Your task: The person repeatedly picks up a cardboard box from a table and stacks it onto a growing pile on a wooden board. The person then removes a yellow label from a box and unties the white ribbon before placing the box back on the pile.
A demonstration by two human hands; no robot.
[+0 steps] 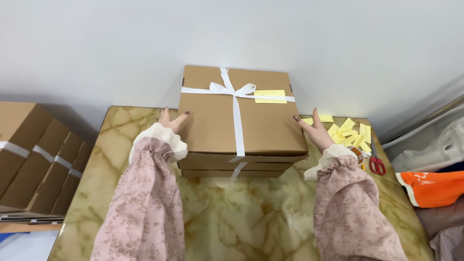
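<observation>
A brown cardboard box point(261, 123) tied with a white ribbon and bow point(231, 90) stands on a marbled table point(232, 217), with a yellow note point(269, 96) stuck on its lid. It rests on a second flat brown box point(212, 173). My left hand point(172, 121) presses flat against the box's left side. My right hand point(314, 129) presses against its right side. Both arms wear pink floral sleeves with lace cuffs.
Several yellow paper slips point(349, 133) and red-handled scissors point(377, 163) lie at the table's right edge. A stack of ribboned brown boxes point(36, 159) sits to the left. An orange and white bag point(430, 187) and grey fabric lie at right. A white wall is behind.
</observation>
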